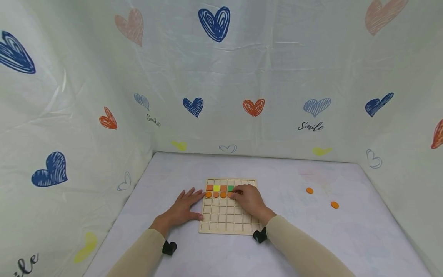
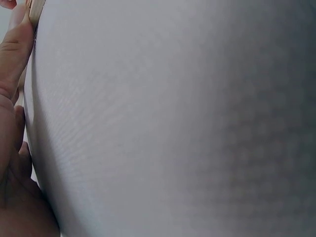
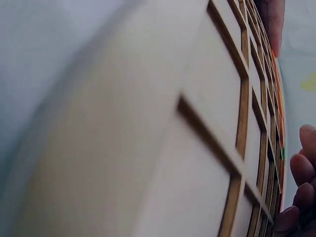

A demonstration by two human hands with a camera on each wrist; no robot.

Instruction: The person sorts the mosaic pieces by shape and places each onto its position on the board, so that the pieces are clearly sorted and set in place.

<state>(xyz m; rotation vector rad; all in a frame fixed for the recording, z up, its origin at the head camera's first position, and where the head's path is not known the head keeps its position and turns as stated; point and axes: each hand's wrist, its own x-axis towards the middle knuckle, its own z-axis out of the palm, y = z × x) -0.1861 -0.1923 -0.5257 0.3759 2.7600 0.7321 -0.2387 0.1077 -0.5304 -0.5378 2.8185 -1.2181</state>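
A wooden grid board [image 1: 223, 227] lies flat on the table. One of its upper rows holds square tiles in orange, yellow [image 1: 216, 188] and green [image 1: 230, 188]; round orange discs [image 1: 209, 195] sit in the row below. My left hand [image 1: 181, 207] rests with fingers spread along the board's left side, the thumb [image 2: 15, 49] against its edge. Over the board, my right hand [image 1: 250, 200] pinches an orange disc [image 1: 230, 195] at the right end of the disc row, its curled fingers [image 3: 303, 170] partly covering it.
Two loose orange discs, a farther one [image 1: 309, 190] and a nearer one [image 1: 334, 205], lie on the table right of the board. A white cloth [image 1: 283, 77] printed with hearts surrounds the table at the back and sides. Each wrist wears a small black camera.
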